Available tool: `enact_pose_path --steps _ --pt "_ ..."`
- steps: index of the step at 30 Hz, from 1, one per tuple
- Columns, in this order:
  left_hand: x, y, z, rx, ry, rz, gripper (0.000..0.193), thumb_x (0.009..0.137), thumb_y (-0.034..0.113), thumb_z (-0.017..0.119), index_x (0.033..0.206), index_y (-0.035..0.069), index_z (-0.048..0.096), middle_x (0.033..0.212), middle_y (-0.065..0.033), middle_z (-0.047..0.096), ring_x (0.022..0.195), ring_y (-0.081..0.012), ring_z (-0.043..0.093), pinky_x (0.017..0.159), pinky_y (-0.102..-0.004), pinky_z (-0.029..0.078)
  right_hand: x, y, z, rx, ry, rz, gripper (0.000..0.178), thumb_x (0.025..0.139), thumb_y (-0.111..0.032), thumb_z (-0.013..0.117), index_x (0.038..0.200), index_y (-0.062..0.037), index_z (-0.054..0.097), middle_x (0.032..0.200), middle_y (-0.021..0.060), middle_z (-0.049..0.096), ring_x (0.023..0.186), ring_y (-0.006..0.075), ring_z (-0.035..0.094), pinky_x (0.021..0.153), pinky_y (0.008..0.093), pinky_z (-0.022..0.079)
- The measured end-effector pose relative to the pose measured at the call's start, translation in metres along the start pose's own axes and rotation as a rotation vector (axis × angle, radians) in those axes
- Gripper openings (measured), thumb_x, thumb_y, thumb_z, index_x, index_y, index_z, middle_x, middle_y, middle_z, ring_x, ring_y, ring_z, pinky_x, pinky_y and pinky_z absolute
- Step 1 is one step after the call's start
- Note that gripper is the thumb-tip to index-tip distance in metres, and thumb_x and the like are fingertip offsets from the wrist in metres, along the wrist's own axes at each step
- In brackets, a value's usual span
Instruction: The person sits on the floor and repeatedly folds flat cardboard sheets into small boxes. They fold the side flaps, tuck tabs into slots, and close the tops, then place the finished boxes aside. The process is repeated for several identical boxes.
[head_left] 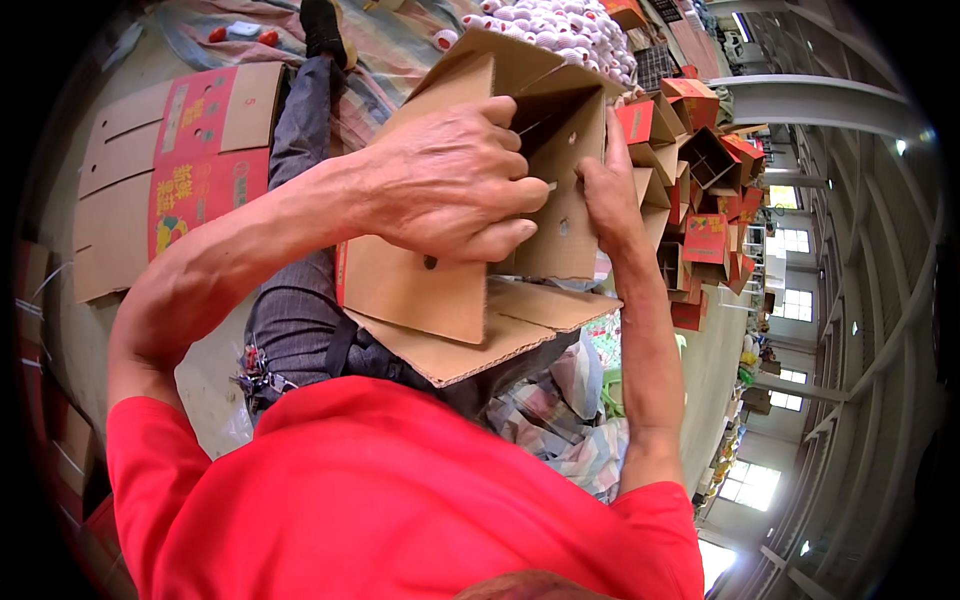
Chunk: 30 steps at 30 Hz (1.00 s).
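A brown cardboard box (420,290) sits tilted on my lap with its flaps spread and its inside showing. My left hand (455,185) is closed, knuckles up, with its curled fingers over the inner edge of the box's left flap; the fingertips are partly hidden. At the right flap, my right hand (612,195) grips the cardboard, thumb on the inner face and the other fingers mostly behind it. Small holes show in that flap. The near flap juts out toward my body.
Flattened red-and-brown cartons (120,190) lie on the floor at left. Fruit in white foam nets (560,30) is heaped beyond the box. Many open cartons (705,240) are piled at right. A striped sheet (390,50) covers the far floor; checked cloth (560,420) lies beside my lap.
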<state>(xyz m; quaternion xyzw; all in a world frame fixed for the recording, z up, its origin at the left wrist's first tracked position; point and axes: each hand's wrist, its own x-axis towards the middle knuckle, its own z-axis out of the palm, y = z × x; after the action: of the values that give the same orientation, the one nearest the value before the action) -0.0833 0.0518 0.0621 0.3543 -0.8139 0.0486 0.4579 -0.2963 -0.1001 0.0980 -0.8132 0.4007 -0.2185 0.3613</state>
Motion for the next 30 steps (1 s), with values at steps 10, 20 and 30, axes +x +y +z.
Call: enact_pose_path --steps 10,20,30 --pt "-0.017 -0.018 0.051 0.003 -0.308 -0.149 0.045 0.095 0.035 0.060 0.061 0.006 0.065 0.056 -0.0176 0.061 0.057 -0.0402 0.061 0.089 -0.0480 0.047 0.032 0.003 0.005 -0.132 0.011 -0.904 0.042 0.106 -0.040 0.049 0.108 -0.0027 0.067 0.140 0.0175 0.062 0.149 0.0365 0.042 0.124 0.0550 0.032" --pt "-0.056 -0.011 0.096 -0.001 -0.453 -0.069 0.024 0.078 0.025 0.066 0.062 0.007 0.071 0.071 -0.0138 0.070 0.072 -0.0321 0.067 0.071 -0.0469 0.051 0.019 0.033 0.074 -0.173 -0.416 -0.820 0.010 0.087 -0.013 0.062 0.089 -0.0026 0.062 0.100 0.0132 0.065 0.128 0.0389 0.061 0.123 0.0587 0.035" --pt "-0.104 0.028 0.092 0.299 -0.433 -0.155 0.031 0.085 0.025 0.065 0.097 0.000 0.077 0.109 -0.0181 0.075 0.113 -0.0324 0.066 0.113 -0.0428 0.043 -0.011 0.077 0.106 -0.218 -0.350 -0.659 0.013 0.091 -0.010 0.070 0.100 -0.0026 0.064 0.119 0.0142 0.068 0.135 0.0396 0.057 0.118 0.0560 0.039"
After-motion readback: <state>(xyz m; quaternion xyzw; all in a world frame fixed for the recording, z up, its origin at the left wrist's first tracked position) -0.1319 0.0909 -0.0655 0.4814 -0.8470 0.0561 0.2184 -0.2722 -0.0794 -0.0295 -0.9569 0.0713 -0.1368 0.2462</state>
